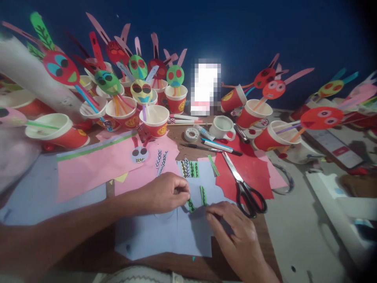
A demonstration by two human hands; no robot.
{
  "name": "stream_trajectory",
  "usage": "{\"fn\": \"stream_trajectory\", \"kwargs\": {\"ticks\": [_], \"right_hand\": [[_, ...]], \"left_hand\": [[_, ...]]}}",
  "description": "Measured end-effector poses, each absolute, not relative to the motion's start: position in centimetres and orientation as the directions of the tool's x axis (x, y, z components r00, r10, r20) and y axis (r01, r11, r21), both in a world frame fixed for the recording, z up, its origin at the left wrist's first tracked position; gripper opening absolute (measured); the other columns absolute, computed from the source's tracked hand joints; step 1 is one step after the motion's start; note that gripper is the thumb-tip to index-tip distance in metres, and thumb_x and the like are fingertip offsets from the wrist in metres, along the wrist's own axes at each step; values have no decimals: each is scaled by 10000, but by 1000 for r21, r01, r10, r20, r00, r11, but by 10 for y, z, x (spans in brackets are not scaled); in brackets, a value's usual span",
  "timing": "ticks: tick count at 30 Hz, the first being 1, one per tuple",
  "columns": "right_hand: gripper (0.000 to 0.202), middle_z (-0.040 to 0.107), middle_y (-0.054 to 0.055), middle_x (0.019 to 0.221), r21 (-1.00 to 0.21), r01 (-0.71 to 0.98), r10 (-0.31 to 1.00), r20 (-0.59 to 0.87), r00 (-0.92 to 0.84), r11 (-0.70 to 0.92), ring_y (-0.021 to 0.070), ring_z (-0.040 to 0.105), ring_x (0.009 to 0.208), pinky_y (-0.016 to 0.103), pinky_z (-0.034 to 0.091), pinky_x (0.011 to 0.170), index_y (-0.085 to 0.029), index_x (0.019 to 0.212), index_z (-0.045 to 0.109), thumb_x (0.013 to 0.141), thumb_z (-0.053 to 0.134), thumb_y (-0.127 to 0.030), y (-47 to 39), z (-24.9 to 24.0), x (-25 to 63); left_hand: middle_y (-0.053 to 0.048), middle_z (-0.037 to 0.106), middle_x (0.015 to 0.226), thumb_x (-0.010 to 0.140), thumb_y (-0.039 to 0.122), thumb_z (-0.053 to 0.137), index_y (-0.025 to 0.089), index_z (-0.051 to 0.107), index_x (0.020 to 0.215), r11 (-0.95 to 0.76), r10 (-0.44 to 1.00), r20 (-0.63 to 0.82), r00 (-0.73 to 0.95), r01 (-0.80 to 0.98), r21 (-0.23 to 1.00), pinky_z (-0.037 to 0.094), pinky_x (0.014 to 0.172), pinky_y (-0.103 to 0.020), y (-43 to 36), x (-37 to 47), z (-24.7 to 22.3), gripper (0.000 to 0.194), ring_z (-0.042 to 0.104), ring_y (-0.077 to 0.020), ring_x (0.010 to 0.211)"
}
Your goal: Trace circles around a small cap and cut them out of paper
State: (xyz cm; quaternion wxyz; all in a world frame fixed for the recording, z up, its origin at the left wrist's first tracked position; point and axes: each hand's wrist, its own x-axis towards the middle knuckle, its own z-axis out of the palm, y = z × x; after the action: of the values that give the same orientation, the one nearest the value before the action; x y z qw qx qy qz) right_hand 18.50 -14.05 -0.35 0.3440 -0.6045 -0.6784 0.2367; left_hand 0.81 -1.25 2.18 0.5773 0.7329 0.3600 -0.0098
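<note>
Craft workspace, its wooden surface covered with colored paper, black-handled scissors, pens and red cups holding paper-faced figures.

A plain, deep blue wall fills the top of the frame. Below it, a brown worktop shows in patches at lower left and bottom centre, and a pale grey surface spreads across the lower right. The light is dim and uneven, darkest in the upper right corner.

Dim room, blown-out pixelated glare, soft shadows, blurred edges
</note>
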Motion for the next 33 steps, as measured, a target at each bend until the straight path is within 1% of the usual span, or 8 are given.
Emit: {"fn": "stream_trajectory", "kwargs": {"ticks": [2,5,13,17,20,23,26,33], "right_hand": [[113,668,15,802,-705,686,980,191,-62,181,178,592,750,318,389,694,-218,895,585,862,529,-126,-139,-4,185],[102,664,21,807,-699,694,983,169,-74,172,180,589,755,326,378,693,-209,901,588,870,524,-136,-137,-4,183],[117,654,23,799,-776,628,998,41,-52,64,182,578,748,320,389,688,-217,873,619,890,503,-206,-132,-3,179],[115,635,11,753,-784,620,999,2,-34,23,174,566,708,309,386,674,-215,785,600,870,523,-226,-131,-2,175],[160,612,-4,696,-789,615,1000,-5,-2,-3,161,554,667,293,382,657,-211,708,563,861,513,-209,-131,-2,175],[171,605,-10,670,-814,577,997,-32,66,-65,155,557,651,275,396,645,-211,692,557,857,510,-224,-132,-2,177],[169,611,-13,659,-825,551,990,-68,127,-127,155,563,644,262,406,630,-212,694,575,849,518,-247,-132,-2,179],[177,634,-15,660,-824,546,984,-75,164,-154,149,573,633,250,425,621,-211,698,597,847,520,-268,-131,0,182]], "left_hand": [[31,483,583,775,222,457,144,554,656,-107,514,-412,752,533,839,324,532,-187,-13,8,21,172,423,-92,575],[35,469,581,781,226,458,144,554,656,-111,509,-404,760,523,845,318,532,-182,-13,7,22,178,415,-90,576],[35,456,589,788,240,463,139,564,666,-47,480,-416,773,495,867,312,519,-180,-13,7,23,188,398,-85,568],[29,475,586,801,261,466,136,585,669,-45,470,-407,783,482,875,325,525,-187,-14,8,25,218,413,-91,565],[10,542,623,827,293,447,133,637,751,-10,490,-425,761,493,870,359,543,-194,-12,9,28,260,468,-104,582],[-8,587,692,858,325,414,138,652,891,5,580,-411,703,502,865,383,537,-196,-9,7,29,304,498,-107,587],[-15,604,726,877,334,393,151,649,888,-72,641,-339,689,493,867,402,564,-202,-9,5,27,316,528,-120,634],[-28,625,726,886,278,384,167,638,805,-356,608,-174,775,462,812,407,662,-233,-17,7,22,289,544,-144,696]]}}
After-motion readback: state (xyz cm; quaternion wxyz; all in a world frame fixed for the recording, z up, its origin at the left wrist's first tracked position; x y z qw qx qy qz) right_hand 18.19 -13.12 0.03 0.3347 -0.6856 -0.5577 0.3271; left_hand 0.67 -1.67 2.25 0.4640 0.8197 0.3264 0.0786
